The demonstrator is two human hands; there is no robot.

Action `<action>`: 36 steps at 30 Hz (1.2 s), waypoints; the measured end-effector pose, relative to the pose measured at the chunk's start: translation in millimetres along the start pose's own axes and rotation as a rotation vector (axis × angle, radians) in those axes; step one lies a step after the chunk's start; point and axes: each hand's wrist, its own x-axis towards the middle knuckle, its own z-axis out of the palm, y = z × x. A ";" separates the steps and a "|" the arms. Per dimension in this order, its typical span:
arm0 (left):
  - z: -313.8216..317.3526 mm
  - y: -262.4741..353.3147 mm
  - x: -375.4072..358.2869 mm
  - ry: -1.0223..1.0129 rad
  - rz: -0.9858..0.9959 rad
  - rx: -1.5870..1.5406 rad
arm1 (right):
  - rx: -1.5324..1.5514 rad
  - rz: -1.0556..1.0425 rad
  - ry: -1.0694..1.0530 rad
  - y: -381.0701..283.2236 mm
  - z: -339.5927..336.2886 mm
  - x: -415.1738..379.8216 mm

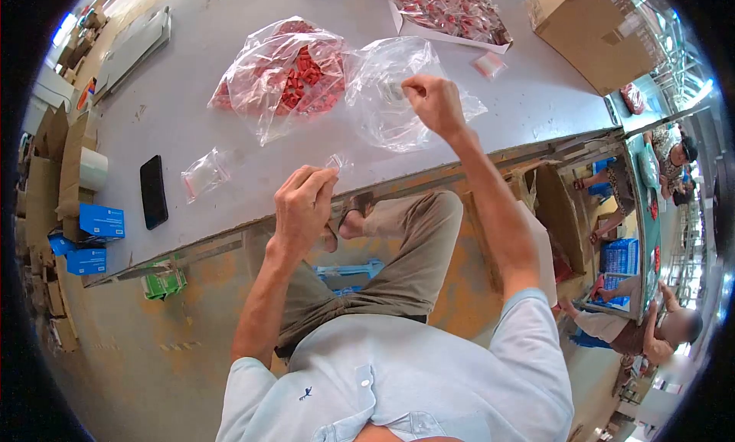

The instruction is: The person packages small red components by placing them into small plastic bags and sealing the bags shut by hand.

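Note:
My left hand (305,204) is at the table's front edge, its fingers pinched on a small clear plastic bag (339,163) that sticks out past the fingertips. My right hand (435,103) is raised over a large clear plastic bag (390,82), fingers pressed together; what they hold, if anything, is too small to name. To the left of that bag lies an open clear bag full of red pieces (298,82). A small clear packet (205,175) rests on the table left of my left hand.
A box of red-filled packets (452,13) stands at the back, with a cardboard box (593,32) to its right. One packet (489,65) lies near them. A black phone (154,192) and blue boxes (101,221) are at the left. Other people sit at the far right.

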 end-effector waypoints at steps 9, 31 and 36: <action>8.2 -30.3 0.0 -0.015 -0.034 -0.006 | -0.515 0.059 -0.425 52.0 36.9 58.1; -9.1 -19.3 32.7 -0.071 0.066 0.095 | 0.829 0.393 -0.250 14.2 -6.7 32.4; -8.6 -16.3 46.5 -0.118 0.069 0.123 | 1.180 0.379 -0.256 -44.0 7.9 -1.4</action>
